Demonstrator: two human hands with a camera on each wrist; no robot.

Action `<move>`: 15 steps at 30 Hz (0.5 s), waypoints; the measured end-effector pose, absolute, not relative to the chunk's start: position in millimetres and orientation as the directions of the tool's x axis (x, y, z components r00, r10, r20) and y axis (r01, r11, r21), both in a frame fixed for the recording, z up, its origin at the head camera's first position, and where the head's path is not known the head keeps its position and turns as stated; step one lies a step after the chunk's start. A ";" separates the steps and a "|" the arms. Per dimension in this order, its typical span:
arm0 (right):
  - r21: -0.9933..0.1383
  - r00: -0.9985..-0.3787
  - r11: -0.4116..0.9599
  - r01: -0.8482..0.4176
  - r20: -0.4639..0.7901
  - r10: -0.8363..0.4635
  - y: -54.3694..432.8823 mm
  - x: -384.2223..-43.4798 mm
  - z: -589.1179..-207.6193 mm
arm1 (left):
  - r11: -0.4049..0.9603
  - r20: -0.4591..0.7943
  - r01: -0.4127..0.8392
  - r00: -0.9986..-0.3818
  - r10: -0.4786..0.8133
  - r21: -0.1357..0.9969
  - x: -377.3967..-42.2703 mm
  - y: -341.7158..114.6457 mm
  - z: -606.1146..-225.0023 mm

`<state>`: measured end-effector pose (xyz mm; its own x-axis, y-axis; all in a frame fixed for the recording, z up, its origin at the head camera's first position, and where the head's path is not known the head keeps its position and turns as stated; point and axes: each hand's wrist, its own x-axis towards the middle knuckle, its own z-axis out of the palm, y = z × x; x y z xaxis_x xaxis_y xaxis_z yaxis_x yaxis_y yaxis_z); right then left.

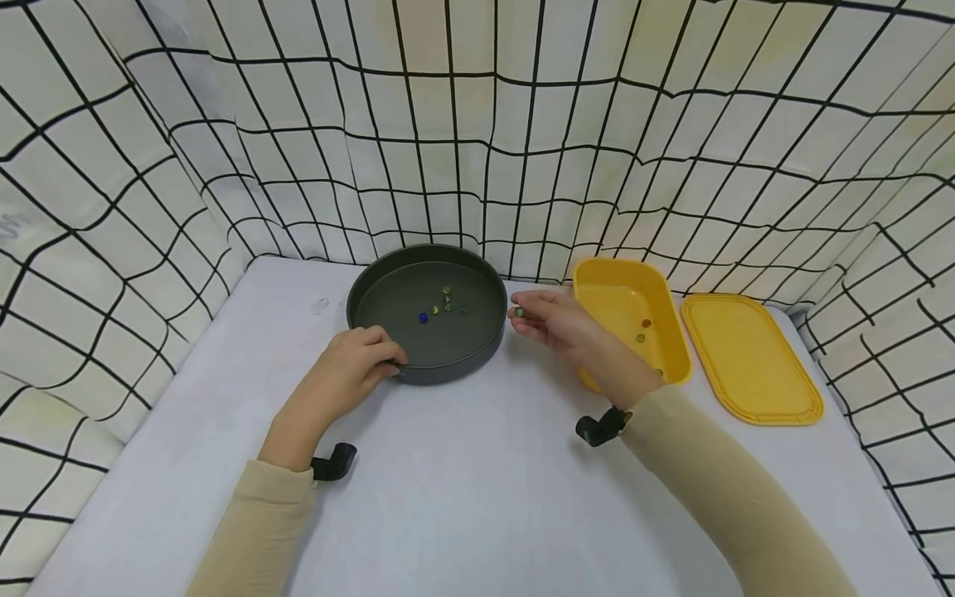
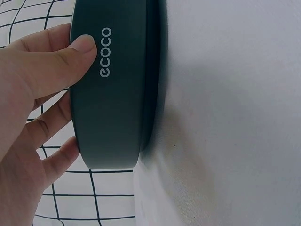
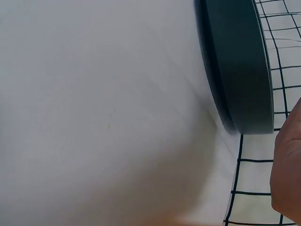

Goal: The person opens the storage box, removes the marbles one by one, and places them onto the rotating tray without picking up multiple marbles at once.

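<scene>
Tan cloth sleeves [image 1: 731, 489]: bottom of the head view, one lower left, one lower right; each wrist wears a small black plastic piece [image 1: 334, 462].
White flat table [image 1: 448, 497]: fills the lower middle.
Left hand [image 1: 349, 365]: left of the middle. It grips the lower left edge of the round dark grey pan [image 1: 388, 303], thumb on the outside near white letters [image 2: 105, 52].
Right hand [image 1: 555, 323]: right of the middle. Its fingertips are close together and pinch a small green ball [image 1: 519, 313].
Where that ball is: just right of the pan's edge, so the pan lies to its left. It looks round, with no long side. The right hand is the near one; the left is across the pan.
In the pan: a blue ball [image 1: 423, 317] and a few yellow-green balls [image 1: 448, 300].
Deep yellow plastic box [image 1: 615, 286]: behind the right wrist, long side slanting down to the right; an orange ball [image 1: 646, 322] sits inside.
Flat yellow plastic plate [image 1: 753, 356]: right side, beside the box, slanting likewise.
White wall with black lines [image 1: 511, 178]: top, farthest back.
</scene>
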<state>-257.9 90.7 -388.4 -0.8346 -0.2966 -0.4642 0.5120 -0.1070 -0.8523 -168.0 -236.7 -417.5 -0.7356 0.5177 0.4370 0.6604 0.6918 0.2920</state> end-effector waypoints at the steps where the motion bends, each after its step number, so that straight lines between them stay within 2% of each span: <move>1: -0.850 -0.830 -0.101 0.517 -0.470 -0.300 88.8 -257.5 -388.9 | 0.692 0.437 0.660 -0.735 0.518 0.292 -167.9 -236.8 -417.6; 15: -0.851 -0.838 -0.130 0.509 -0.455 -0.302 72.1 -253.6 -388.1 | 0.698 0.437 0.655 -0.739 0.512 0.291 -167.5 -236.9 -417.1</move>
